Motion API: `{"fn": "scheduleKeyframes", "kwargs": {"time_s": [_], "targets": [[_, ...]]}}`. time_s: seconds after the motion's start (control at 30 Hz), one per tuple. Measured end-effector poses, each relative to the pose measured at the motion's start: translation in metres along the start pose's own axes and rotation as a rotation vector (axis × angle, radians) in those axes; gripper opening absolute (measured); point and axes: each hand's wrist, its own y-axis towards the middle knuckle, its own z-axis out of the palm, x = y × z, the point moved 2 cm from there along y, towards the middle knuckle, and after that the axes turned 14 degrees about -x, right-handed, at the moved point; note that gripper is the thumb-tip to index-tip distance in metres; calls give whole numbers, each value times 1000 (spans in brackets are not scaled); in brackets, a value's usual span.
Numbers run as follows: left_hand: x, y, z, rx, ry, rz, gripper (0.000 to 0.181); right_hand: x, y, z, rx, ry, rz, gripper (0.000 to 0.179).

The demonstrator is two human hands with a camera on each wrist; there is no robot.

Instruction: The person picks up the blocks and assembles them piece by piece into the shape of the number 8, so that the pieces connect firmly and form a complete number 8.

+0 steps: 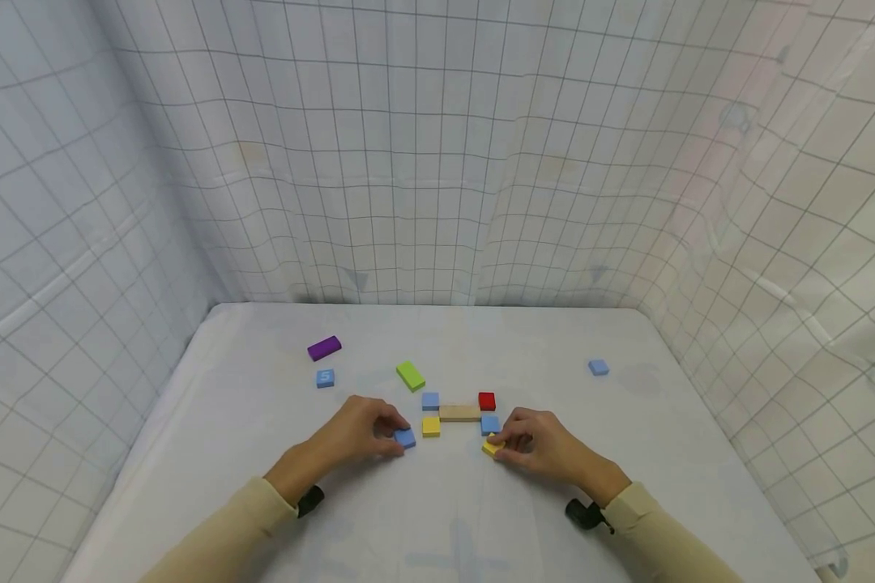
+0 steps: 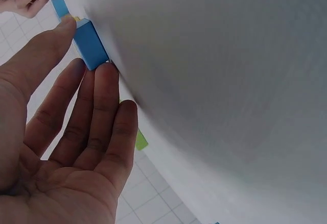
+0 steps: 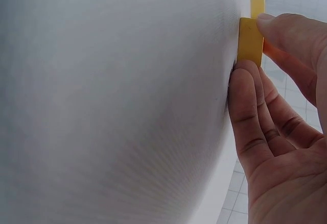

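My left hand (image 1: 364,429) pinches a blue block (image 1: 405,438) between thumb and fingertips, down at the table. In the left wrist view the same blue block (image 2: 91,45) shows its side. Opposite, my right hand (image 1: 543,443) pinches a yellow block (image 1: 491,449), also seen as a yellow block (image 3: 250,41) in the right wrist view. Between the hands lies a plain wooden block (image 1: 459,414). Off its left end are a blue square block (image 1: 430,401) and a yellow square block (image 1: 431,427). At its right end sit a red block (image 1: 487,401) and another blue block (image 1: 490,424), close to the held yellow one.
A lime green block (image 1: 411,376) lies behind the group. Farther left are a purple block (image 1: 324,348) and a blue block marked 5 (image 1: 325,378). A lone blue block (image 1: 599,368) sits at the right. Gridded white curtains (image 1: 437,162) surround the white table (image 1: 437,518).
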Motion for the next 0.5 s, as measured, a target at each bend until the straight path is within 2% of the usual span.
{"fn": "scheduleKeyframes", "kwargs": {"time_s": [0.17,0.5], "targets": [[-4,-1,4,29,-24,1,31,0,0,0,-2,1,-6,23],[-8,-1,13,52,-45,52,30,-1,1,1,-8,4,-12,22]]}}
